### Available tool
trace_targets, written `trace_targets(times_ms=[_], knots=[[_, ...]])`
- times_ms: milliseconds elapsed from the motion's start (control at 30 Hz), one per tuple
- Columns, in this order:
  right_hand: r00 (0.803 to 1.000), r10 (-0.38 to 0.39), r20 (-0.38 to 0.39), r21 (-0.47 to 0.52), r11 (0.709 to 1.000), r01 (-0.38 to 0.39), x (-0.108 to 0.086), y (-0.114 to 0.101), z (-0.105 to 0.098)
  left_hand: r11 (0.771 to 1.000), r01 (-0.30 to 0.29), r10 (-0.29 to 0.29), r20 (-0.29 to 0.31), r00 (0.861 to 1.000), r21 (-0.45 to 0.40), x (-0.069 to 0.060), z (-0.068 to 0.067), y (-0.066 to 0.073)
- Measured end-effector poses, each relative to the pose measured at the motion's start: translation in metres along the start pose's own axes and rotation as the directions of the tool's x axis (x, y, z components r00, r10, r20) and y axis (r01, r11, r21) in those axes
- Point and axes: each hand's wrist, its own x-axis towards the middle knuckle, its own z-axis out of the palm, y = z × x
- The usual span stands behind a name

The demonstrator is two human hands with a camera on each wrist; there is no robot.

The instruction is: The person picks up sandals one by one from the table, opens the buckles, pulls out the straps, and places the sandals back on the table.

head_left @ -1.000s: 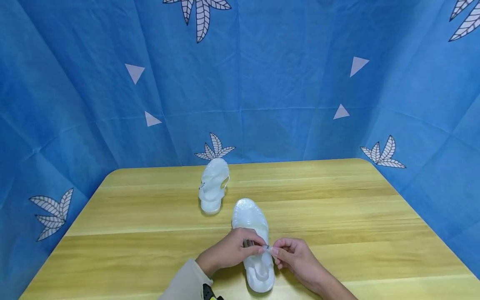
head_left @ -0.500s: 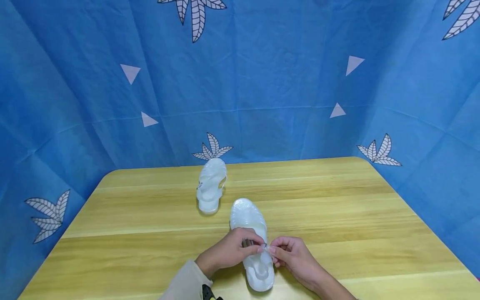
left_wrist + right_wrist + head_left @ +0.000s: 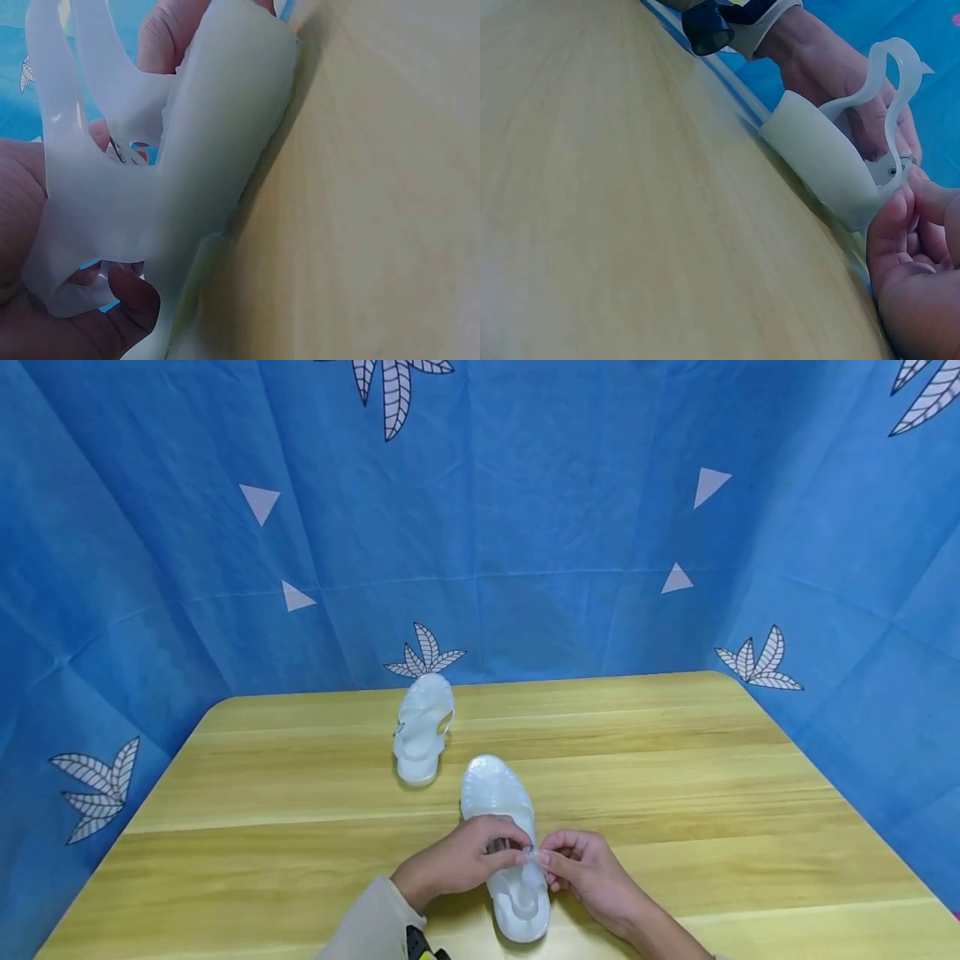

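A translucent white sandal (image 3: 492, 787) lies on the table, toe pointing away from me. My left hand (image 3: 474, 858) reaches across it from the left, thumb and index finger pinching at the small metal buckle (image 3: 907, 160) on its right side. From the right, my right hand (image 3: 588, 872) pinches the ankle strap (image 3: 895, 112) close to that buckle. The strap loops up over the heel in the right wrist view. In the left wrist view the sandal's side (image 3: 225, 112) stands between the left hand's fingers. Fingertips partly hide the strap's end.
A matching white sandal (image 3: 425, 710) stands farther back and to the left on the wood-grain table (image 3: 675, 777). Blue cloth (image 3: 555, 510) with leaf prints hangs behind and on both sides. A dark device (image 3: 705, 28) sits at the left wrist.
The head view has shifted slightly. Both hands stay at the strap and buckle, with hardly any visible movement, and the sandals stay where they were.
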Motion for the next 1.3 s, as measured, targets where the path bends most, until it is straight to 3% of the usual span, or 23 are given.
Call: trace_targets(times_ms=[533,767,1033,1300], knots=[[0.999,0.049,-0.021,-0.027,0.998,-0.050,0.0000,-0.0005,0.0014,0.999,-0.005,0.005,0.002,1.000,0.046,-0.0008,0.0031,0.0016],[0.998,0.064,-0.025,-0.019,0.998,-0.064,0.0004,-0.0026,0.0029,0.985,-0.077,0.073,0.030,0.997,0.154,0.0006,0.0024,0.0007],[0.998,0.057,0.013,-0.003,0.998,-0.057,-0.0004,-0.0031,0.0022,0.997,-0.055,0.054,-0.006,0.999,-0.051,0.0005,0.0056,-0.0029],[0.998,0.055,0.028,-0.010,0.998,-0.055,-0.0009,-0.0020,0.0019,0.990,-0.052,0.048,-0.037,0.998,-0.132,0.0005,0.0091,-0.0045]])
